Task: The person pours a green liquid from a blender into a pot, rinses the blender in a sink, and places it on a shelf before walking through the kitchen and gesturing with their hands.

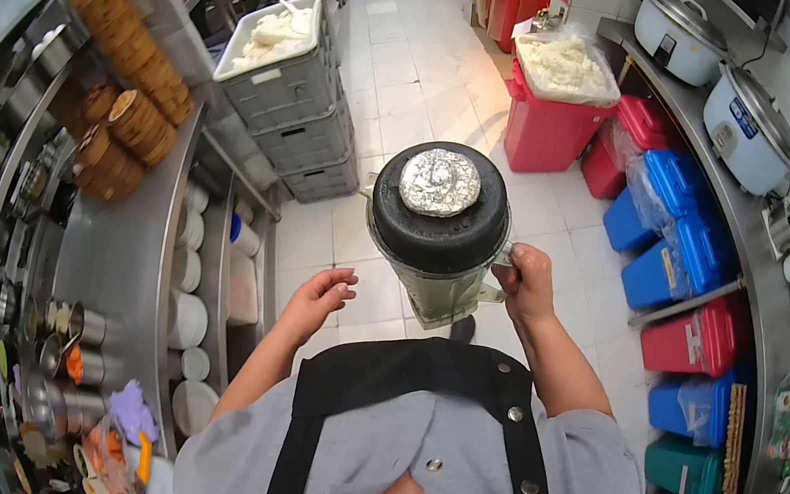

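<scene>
A blender jug [434,293] with pale contents hangs in front of my body, above the tiled floor. Its black lid [437,238] is on, and crumpled foil [440,183] covers the middle of the lid. My right hand [524,280] is closed round the jug's handle on the right side. To the left of the jug, my left hand [319,299] is apart from it, fingers loosely curled and spread, with nothing in it.
On the left, a steel counter [117,248] holds bamboo steamers [117,142]; stacked grey crates [297,117] bear a white tub. Ahead right stands a red bin [547,132] under a rice-filled tray. Rice cookers [750,130] and lidded boxes [681,257] line the right. People stand far back.
</scene>
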Demonstrator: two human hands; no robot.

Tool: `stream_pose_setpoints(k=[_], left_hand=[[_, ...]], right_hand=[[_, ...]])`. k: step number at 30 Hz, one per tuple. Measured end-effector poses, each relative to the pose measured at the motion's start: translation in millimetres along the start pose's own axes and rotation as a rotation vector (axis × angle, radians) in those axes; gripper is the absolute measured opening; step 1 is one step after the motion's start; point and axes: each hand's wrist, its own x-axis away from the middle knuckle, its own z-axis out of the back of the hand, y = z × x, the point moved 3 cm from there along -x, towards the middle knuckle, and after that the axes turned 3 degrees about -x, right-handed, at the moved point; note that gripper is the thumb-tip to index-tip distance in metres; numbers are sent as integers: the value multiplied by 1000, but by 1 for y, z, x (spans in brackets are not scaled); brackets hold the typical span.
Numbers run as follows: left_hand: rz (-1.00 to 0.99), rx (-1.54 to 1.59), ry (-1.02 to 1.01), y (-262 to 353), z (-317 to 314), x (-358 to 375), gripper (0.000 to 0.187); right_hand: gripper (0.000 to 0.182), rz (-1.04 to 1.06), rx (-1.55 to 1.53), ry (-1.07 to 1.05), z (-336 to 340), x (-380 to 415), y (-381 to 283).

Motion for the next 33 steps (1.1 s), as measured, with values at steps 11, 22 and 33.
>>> stream_pose_setpoints(k=[11, 22, 33], left_hand=[[43, 117, 187, 73, 13, -210, 30], [-10, -1, 63, 170, 86, -476, 32], [-357, -167, -98, 309, 94, -792, 32]], right_hand=[[29, 5, -32, -195, 21, -287, -21], [28, 41, -108, -86, 21, -530, 3], [27, 160, -105, -15, 59, -758, -13]])
